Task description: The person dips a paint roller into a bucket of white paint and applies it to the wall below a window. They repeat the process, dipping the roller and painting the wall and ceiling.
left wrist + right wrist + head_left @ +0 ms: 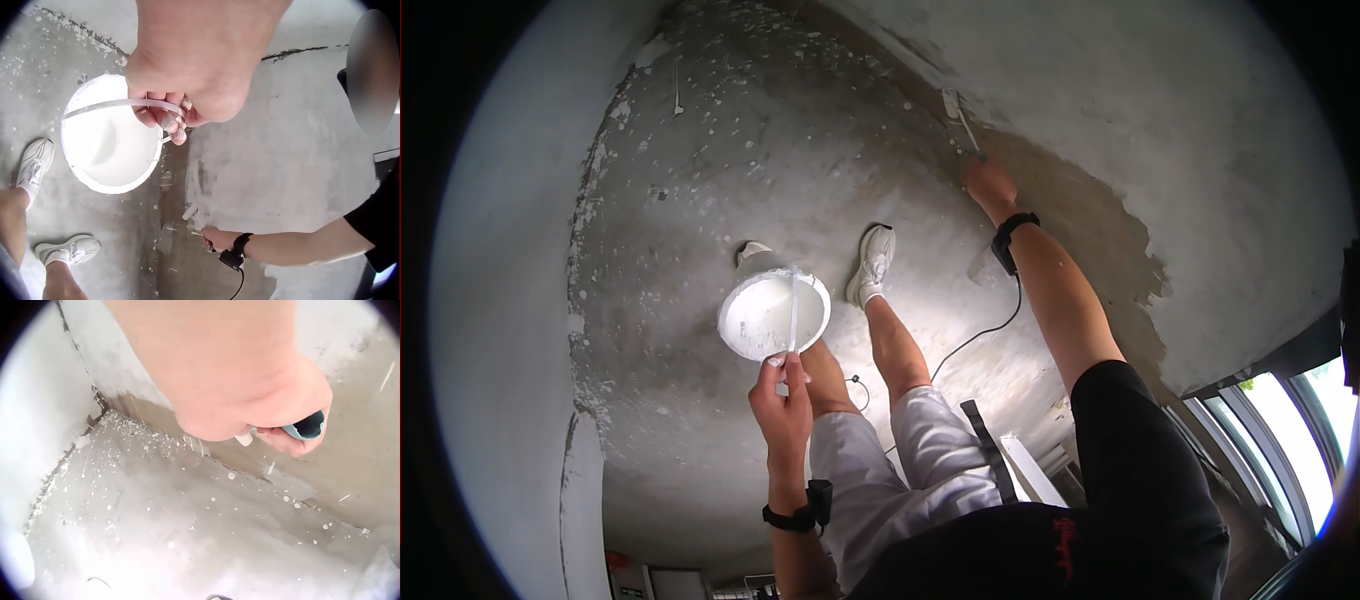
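Observation:
My left hand (782,405) pinches the pale strap handle (794,312) of a white bucket (745,318), which hangs in front of my legs. Its inside is white all over, and white smears mark the fingertips in the left wrist view. Out to the upper right, my right hand (991,187) grips a small paint roller (951,103) with its fingers curled round the handle. The roller's white head overlaps the lower wall where the white coat meets bare grey-brown. From the right wrist view, the hollow teal end of the handle (309,427) sticks out of the fist; most of the roller is hidden.
White spots dot the grey concrete floor (700,190). The right wall (1090,120) is pale above, with a bare brownish band (1090,215) along its foot. Another wall (510,270) rises at left. A black cable (990,330) hangs from the right wrist. Windows (1270,420) stand at lower right.

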`<act>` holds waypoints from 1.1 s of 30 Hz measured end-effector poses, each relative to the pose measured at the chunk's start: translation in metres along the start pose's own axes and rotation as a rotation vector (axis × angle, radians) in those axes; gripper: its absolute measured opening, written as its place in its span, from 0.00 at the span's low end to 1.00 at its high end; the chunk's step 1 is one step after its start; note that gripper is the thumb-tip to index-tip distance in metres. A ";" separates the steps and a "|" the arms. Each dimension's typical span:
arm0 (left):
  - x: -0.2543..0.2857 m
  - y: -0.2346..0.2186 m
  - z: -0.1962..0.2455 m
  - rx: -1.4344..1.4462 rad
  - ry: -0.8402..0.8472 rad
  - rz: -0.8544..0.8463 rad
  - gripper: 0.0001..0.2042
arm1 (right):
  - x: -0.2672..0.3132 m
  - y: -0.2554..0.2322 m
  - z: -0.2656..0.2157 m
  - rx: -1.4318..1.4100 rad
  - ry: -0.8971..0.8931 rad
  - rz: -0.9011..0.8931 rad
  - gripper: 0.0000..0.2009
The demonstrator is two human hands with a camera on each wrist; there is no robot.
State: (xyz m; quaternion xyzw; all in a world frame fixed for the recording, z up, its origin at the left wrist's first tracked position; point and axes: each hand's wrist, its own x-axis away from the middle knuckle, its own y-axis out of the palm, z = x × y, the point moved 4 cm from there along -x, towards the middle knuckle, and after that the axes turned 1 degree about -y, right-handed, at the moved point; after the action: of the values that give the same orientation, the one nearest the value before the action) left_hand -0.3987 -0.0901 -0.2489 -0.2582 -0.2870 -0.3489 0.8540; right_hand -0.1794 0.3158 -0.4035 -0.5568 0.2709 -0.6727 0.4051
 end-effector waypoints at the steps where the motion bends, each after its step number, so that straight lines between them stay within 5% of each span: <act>1: 0.000 0.000 0.003 0.016 -0.024 -0.005 0.07 | 0.001 0.002 0.016 0.080 -0.025 0.003 0.27; 8: -0.001 0.009 -0.001 -0.057 0.030 0.015 0.07 | 0.036 -0.021 0.117 0.164 -0.129 0.100 0.28; 10: -0.002 0.009 0.001 -0.074 0.092 0.027 0.07 | 0.054 -0.023 0.129 0.075 -0.412 0.205 0.27; 13: -0.001 0.007 0.004 -0.004 0.056 0.022 0.07 | 0.133 -0.048 0.106 -0.080 -0.649 0.217 0.26; 14: -0.001 0.006 0.005 0.026 0.059 0.021 0.07 | 0.159 -0.061 0.096 -0.098 -0.645 0.193 0.26; 16: -0.002 0.006 0.004 0.017 0.054 0.019 0.07 | 0.210 -0.071 0.074 -0.090 -0.424 -0.209 0.23; 21: -0.003 0.007 0.011 0.070 0.048 -0.008 0.08 | 0.305 -0.097 0.038 -0.245 -0.540 -0.314 0.15; 33: 0.001 0.007 0.054 0.379 -0.033 -0.011 0.06 | 0.323 -0.042 -0.019 -0.357 -0.826 -0.337 0.14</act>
State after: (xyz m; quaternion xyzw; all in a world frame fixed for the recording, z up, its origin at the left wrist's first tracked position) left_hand -0.4096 -0.0513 -0.2121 -0.0970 -0.3628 -0.2888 0.8807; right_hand -0.2247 0.0622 -0.2026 -0.8744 0.1046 -0.3946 0.2621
